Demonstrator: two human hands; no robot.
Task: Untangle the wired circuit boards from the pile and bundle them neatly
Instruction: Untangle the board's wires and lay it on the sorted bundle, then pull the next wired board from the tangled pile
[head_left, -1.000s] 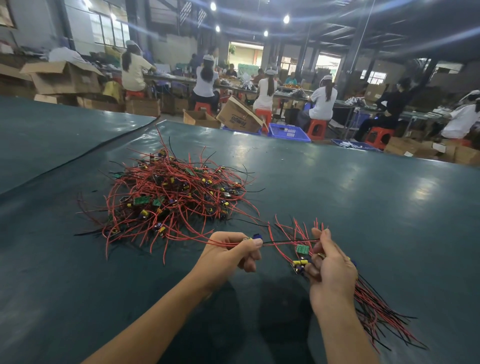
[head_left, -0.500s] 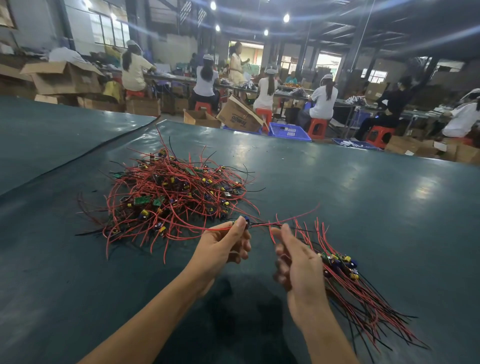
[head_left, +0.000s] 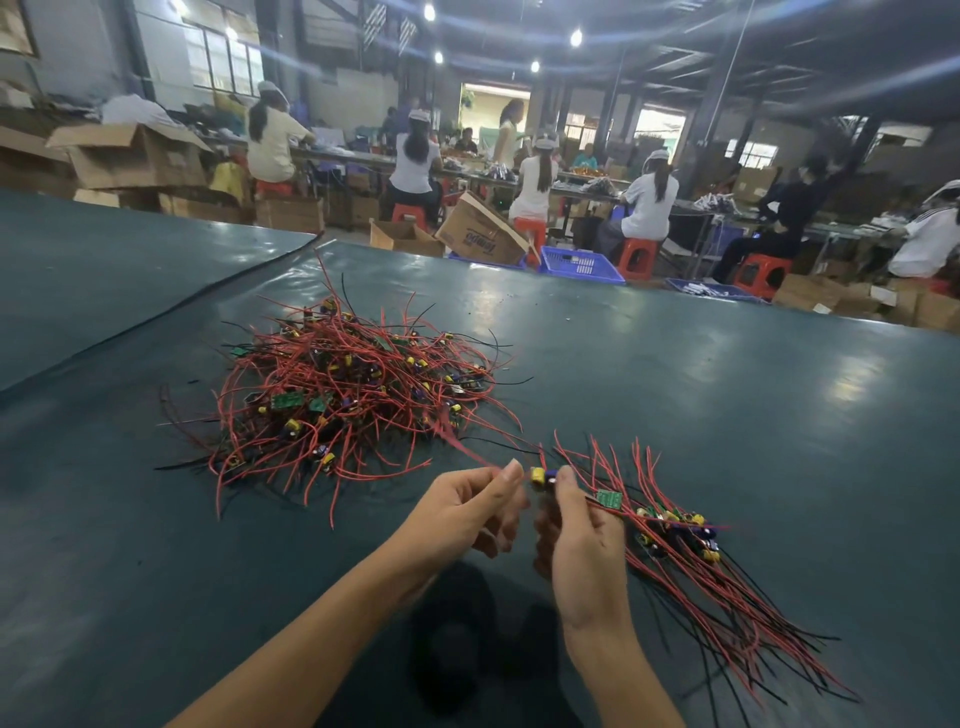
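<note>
A dark green table (head_left: 727, 415) is spread across the foreground, and ceiling light is mirrored on it. Past its far edge a blue crate (head_left: 582, 266) is seen on the floor, with a tipped box (head_left: 480, 236) just left of it. Red stools (head_left: 636, 257) are taken by seated workers (head_left: 652, 205). An open carton (head_left: 137, 158) is stacked far left. Lamps (head_left: 575, 37) are lit overhead.

Both hands pinch one wired board (head_left: 543, 475) (pile (head_left: 343, 400) beside).

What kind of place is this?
Most likely a factory assembly floor: a pile of wired circuit boards on a long green worktable, capped workers seated at benches behind, and open cardboard boxes.
</note>
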